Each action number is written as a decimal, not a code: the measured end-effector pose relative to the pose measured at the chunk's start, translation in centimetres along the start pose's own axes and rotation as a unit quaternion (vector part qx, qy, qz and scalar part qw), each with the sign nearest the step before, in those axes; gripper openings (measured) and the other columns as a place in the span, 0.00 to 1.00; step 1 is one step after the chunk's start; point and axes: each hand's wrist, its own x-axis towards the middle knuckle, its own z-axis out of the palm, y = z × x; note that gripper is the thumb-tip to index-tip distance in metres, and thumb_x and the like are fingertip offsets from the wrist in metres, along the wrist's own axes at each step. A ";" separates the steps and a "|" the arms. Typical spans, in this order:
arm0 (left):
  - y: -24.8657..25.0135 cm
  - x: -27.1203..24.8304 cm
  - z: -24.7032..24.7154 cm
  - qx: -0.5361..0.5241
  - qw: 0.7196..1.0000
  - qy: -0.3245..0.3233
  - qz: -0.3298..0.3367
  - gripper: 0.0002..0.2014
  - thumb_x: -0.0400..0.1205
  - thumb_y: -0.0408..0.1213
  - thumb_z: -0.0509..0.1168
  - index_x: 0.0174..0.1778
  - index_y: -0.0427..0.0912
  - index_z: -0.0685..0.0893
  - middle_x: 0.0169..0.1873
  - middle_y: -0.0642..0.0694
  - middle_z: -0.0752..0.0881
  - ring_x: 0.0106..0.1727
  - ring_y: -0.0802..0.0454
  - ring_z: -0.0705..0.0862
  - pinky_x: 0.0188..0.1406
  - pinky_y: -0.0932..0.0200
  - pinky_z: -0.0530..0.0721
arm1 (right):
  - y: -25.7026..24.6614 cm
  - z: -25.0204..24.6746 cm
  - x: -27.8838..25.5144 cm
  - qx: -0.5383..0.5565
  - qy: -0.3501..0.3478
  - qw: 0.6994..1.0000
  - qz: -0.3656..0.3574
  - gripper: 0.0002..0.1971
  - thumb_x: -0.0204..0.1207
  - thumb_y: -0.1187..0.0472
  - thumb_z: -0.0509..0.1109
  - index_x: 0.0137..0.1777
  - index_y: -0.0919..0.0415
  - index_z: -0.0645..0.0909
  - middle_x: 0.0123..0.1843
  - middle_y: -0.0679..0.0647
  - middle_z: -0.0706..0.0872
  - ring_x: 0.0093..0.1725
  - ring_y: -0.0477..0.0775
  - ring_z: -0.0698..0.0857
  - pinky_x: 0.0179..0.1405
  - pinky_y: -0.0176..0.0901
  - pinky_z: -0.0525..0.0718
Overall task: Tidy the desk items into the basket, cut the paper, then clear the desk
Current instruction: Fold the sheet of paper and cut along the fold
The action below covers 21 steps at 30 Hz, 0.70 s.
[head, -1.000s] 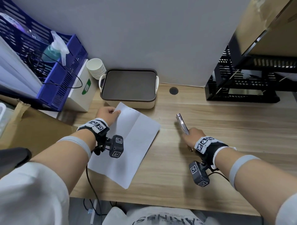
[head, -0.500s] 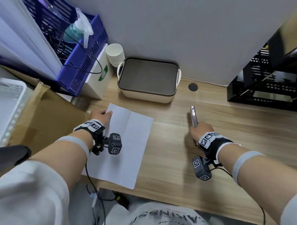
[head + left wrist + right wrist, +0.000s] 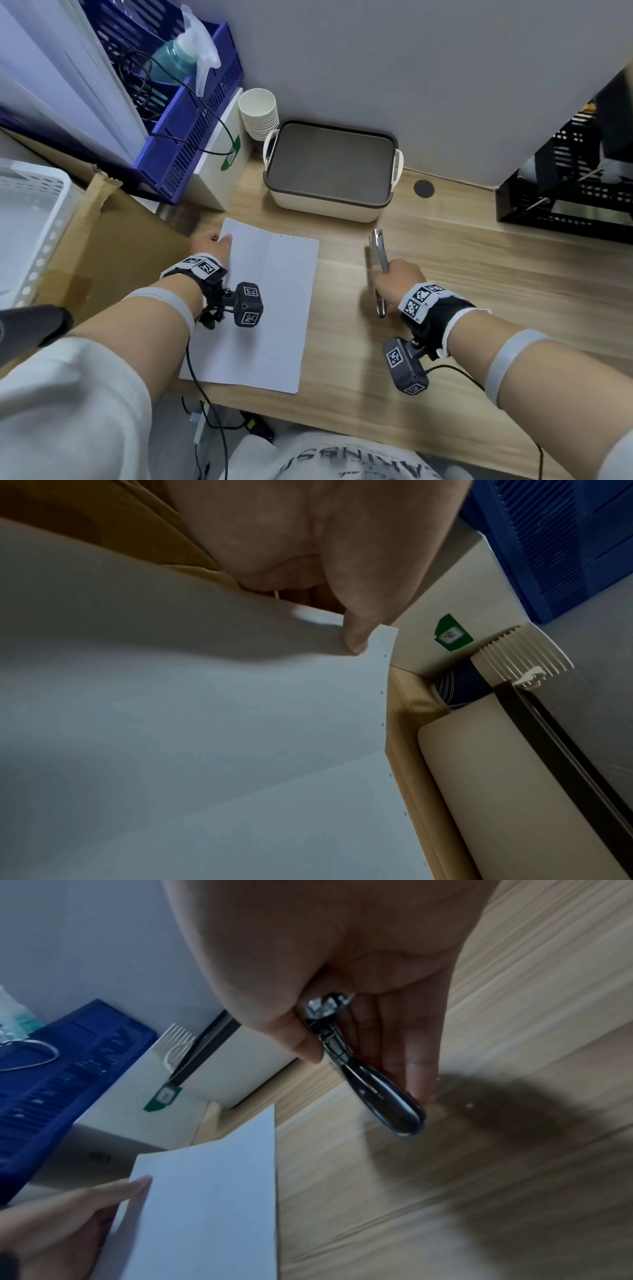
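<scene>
From the head view, the left hand (image 3: pixel 209 244) pinches the far-left corner of the white paper (image 3: pixel 260 308), while the right hand (image 3: pixel 394 279) is wrapped around a slim metal cutter (image 3: pixel 378 263), its tip pointing away toward the lidded basket (image 3: pixel 330 171). The paper lies flat on the wood-grain worktop (image 3: pixel 479 291), its near edge overhanging the front lip; the cutter hangs well apart from it, to the right. The basket sits against the wall, cream-sided with a dark matte lid and loop handles.

Over to the left wrist: the thumb (image 3: pixel 356 639) presses the paper's corner (image 3: pixel 383 634), and the sheet bows up under it, thin and limp, with tiny dots along its edge. The fingers underneath are hidden.

The right wrist view shows the fingers (image 3: pixel 407 1056) curled round the shiny, rounded steel handle (image 3: pixel 383 1093), smooth and probably slippery. Whether a blade is out cannot be told.

The risks, as a judgement: with only one corner held, the sheet could skid or crumple once the blade drags across it, giving a ragged cut. The overhanging edge might let it slide off the worktop. And the left fingertips sit close to any cut line started near that corner.
</scene>
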 end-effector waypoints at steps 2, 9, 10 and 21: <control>0.2 -0.1 -0.2 -0.005 1.000 0.007 0.012 0.10 0.82 0.31 0.64 0.35 0.36 0.78 0.30 0.40 0.72 0.35 0.45 0.65 0.33 0.56 0.65 | -1.5 0.8 -0.1 -0.017 -0.009 1.000 -0.010 0.17 0.79 0.50 0.62 0.50 0.64 0.82 0.45 0.62 0.88 0.39 0.64 0.89 0.40 0.49 0.89; -0.4 1.6 -1.1 -0.039 0.998 0.041 0.016 0.10 0.83 0.31 0.64 0.55 0.30 0.86 0.49 0.36 0.87 0.46 0.44 0.81 0.48 0.61 0.73 | -6.2 3.4 0.2 -0.093 -0.033 0.995 -0.034 0.12 0.78 0.54 0.58 0.38 0.59 0.75 0.40 0.56 0.85 0.35 0.57 0.84 0.33 0.41 0.79; -0.5 1.9 -1.1 -0.045 0.998 0.037 0.013 0.11 0.83 0.32 0.65 0.58 0.31 0.85 0.53 0.36 0.88 0.50 0.43 0.83 0.50 0.61 0.74 | -6.8 3.7 0.3 -0.104 -0.028 0.994 -0.032 0.11 0.78 0.55 0.58 0.37 0.58 0.75 0.38 0.55 0.84 0.34 0.56 0.82 0.32 0.41 0.77; -1.7 1.3 -0.4 0.039 0.993 -0.062 0.092 0.17 0.82 0.31 0.67 0.68 0.42 0.83 0.69 0.39 0.80 0.68 0.42 0.81 0.62 0.62 0.74 | -9.0 6.2 2.6 -0.038 -0.037 0.999 -0.004 0.11 0.81 0.57 0.58 0.46 0.64 0.77 0.44 0.60 0.86 0.44 0.64 0.87 0.43 0.45 0.83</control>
